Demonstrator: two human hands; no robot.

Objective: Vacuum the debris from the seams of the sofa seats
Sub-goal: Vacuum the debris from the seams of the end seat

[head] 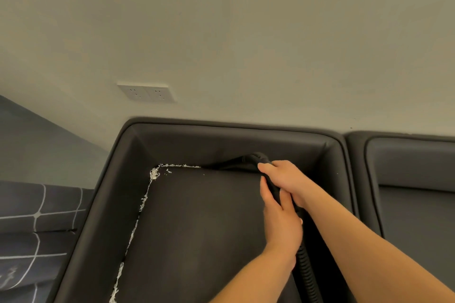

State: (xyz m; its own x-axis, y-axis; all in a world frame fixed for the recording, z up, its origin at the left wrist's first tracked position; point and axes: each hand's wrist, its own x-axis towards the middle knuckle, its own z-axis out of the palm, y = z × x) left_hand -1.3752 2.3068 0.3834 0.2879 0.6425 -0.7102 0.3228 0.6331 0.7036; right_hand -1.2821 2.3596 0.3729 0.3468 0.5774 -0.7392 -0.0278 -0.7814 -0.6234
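Debris (145, 198), white and shredded, lines the back and left seams of the smooth dark leather sofa seat (197, 216), toward ten o'clock. Both the left hand (280, 219) and right hand (286, 178) grip the black vacuum nozzle (236, 162); its ribbed hose (306, 275) runs off-frame. A double socket (147, 93) sits on the plain wall (246, 32).

Wall (246, 32): plain cream, evenly lit
Socket plate (147, 93): white double outlet (low on wall)
Left: dark fabric (37, 216), white grid lines

Dim, even, warm-tinted light; wide-angle bending at edges.
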